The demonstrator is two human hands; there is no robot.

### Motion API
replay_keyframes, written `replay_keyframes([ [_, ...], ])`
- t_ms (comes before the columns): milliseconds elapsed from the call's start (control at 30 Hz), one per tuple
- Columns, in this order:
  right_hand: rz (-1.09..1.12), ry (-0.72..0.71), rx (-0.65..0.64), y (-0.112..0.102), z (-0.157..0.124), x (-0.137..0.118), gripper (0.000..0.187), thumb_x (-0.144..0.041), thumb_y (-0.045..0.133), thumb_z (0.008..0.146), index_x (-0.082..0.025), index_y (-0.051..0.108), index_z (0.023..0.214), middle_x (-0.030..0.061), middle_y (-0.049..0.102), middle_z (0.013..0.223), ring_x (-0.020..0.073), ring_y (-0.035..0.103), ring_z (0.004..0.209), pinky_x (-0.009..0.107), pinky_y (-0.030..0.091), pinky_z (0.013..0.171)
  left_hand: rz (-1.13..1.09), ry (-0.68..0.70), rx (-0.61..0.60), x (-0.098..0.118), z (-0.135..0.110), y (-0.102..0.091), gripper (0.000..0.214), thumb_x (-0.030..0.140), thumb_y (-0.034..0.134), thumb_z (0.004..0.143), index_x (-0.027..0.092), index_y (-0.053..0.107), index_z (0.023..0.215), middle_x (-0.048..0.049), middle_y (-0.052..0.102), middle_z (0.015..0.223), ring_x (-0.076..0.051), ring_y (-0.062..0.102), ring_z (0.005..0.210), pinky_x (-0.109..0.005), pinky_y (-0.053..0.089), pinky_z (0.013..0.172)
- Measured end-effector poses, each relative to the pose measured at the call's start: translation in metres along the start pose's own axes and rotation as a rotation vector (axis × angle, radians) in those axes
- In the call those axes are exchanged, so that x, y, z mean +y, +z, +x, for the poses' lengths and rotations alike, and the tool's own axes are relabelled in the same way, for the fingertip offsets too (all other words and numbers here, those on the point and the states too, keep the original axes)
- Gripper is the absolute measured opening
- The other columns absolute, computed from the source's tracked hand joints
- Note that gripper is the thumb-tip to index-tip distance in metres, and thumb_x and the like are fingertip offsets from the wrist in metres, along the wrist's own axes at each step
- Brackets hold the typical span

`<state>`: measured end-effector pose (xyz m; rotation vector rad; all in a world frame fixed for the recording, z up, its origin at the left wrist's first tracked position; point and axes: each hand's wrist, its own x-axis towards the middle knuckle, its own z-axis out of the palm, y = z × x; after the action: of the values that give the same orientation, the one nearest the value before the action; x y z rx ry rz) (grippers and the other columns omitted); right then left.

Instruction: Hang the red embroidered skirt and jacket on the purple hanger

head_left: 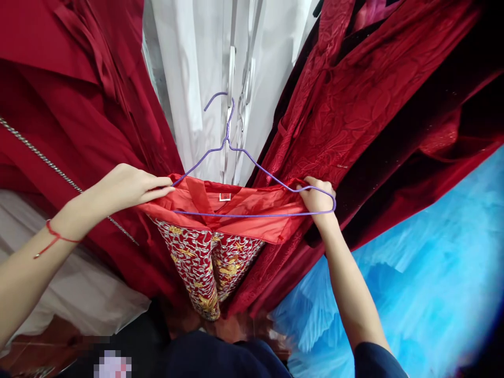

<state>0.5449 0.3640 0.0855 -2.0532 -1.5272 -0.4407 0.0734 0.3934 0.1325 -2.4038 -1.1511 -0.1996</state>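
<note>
Head view, looking down onto a purple wire hanger (252,216) held between two bare hands. Draped over its bottom bar: a red garment (244,203), orange-red lining folded outward along the top, and the gold-and-silver embroidered part (197,257) hanging straight down below the hanger. Small red label (224,197) at the middle of the lining, just above the bar.

Left hand (129,186) at the hanger's left end, fingers stretched out and pressed close together, thumb underneath, pinching the garment's edge right beside the wire. Red string bracelet (55,237) on that wrist.

Right hand (317,197) at the hanger's right end, curled shut round the bend of the wire with cloth bunched beneath the fingers. Hard to tell from here whether gripping wire alone or wire and cloth together.

Hook of the hanger rising from the twisted neck and curving left, in front of white garments (197,79) hanging behind.

Left of the hanger: plain red satin gowns (59,105), crossed by a thin silver chain (39,157). Lower left, pale white cloth (79,289).

Right of the hanger, touching the right hand: a dark red gown with a raised leaf pattern (354,105). Lower right of the hanger, bright blue tulle (433,262), well apart from the left hand.
</note>
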Motion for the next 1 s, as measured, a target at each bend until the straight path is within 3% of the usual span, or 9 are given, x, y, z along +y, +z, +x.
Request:
replay_keyframes([
  [133, 0.304, -0.047, 0.070, -0.016, 0.012, 0.000, 0.017, -0.031, 0.060, 0.080, -0.018, 0.066, 0.072, 0.0015, 0.060, 0.062, 0.0149, 0.049, 0.059, 0.027, 0.032, 0.059, 0.111, -0.058, -0.024, 0.003, 0.001, -0.002, 0.043, 0.047, 0.038, 0.099, 0.027, 0.075, 0.104, -0.0101, 0.075, 0.079, -0.025, 0.067, 0.068, -0.033, 0.030, 0.059],
  [233, 0.403, -0.088, 0.075, -0.026, 0.009, 0.006, 0.017, -0.031, 0.060, 0.077, -0.018, 0.061, 0.065, -0.0022, 0.051, 0.055, 0.0123, 0.044, 0.056, 0.026, 0.032, 0.058, 0.219, -0.081, -0.084, 0.012, 0.006, -0.005, 0.043, 0.042, 0.037, 0.101, 0.023, 0.074, 0.110, -0.0111, 0.075, 0.079, -0.025, 0.067, 0.070, -0.033, 0.028, 0.058],
  [467, 0.353, -0.063, 0.098, -0.031, -0.019, 0.019, 0.016, -0.031, 0.059, 0.076, -0.020, 0.058, 0.064, -0.0007, 0.056, 0.058, 0.0123, 0.045, 0.054, 0.027, 0.035, 0.061, 0.179, -0.062, -0.144, 0.025, 0.016, 0.000, 0.042, 0.040, 0.037, 0.102, 0.021, 0.073, 0.114, -0.0128, 0.076, 0.085, -0.025, 0.066, 0.071, -0.033, 0.029, 0.058],
  [667, 0.237, 0.052, 0.136, -0.028, -0.010, 0.017, 0.016, -0.032, 0.062, 0.078, -0.020, 0.067, 0.070, 0.0017, 0.057, 0.058, 0.0156, 0.046, 0.055, 0.030, 0.035, 0.060, 0.129, -0.047, -0.102, 0.021, 0.020, 0.010, 0.039, 0.042, 0.039, 0.101, 0.023, 0.072, 0.106, -0.0105, 0.074, 0.080, -0.023, 0.065, 0.066, -0.033, 0.027, 0.058],
  [867, 0.055, 0.154, 0.245, -0.036, -0.002, -0.010, 0.018, -0.035, 0.062, 0.083, -0.019, 0.069, 0.084, 0.0073, 0.060, 0.068, 0.0219, 0.053, 0.065, 0.032, 0.036, 0.063, 0.199, 0.007, -0.142, 0.027, 0.020, 0.001, 0.043, 0.038, 0.034, 0.103, 0.020, 0.072, 0.101, -0.0122, 0.074, 0.078, -0.025, 0.067, 0.069, -0.033, 0.027, 0.058],
  [1000, 0.040, 0.165, 0.306, -0.040, -0.021, -0.047, 0.019, -0.030, 0.052, 0.090, -0.017, 0.065, 0.088, 0.0100, 0.060, 0.069, 0.0241, 0.057, 0.067, 0.033, 0.035, 0.064, 0.204, -0.022, -0.142, 0.038, 0.016, 0.003, 0.043, 0.035, 0.030, 0.103, 0.019, 0.071, 0.106, -0.0137, 0.075, 0.080, -0.028, 0.069, 0.070, -0.033, 0.027, 0.057],
])
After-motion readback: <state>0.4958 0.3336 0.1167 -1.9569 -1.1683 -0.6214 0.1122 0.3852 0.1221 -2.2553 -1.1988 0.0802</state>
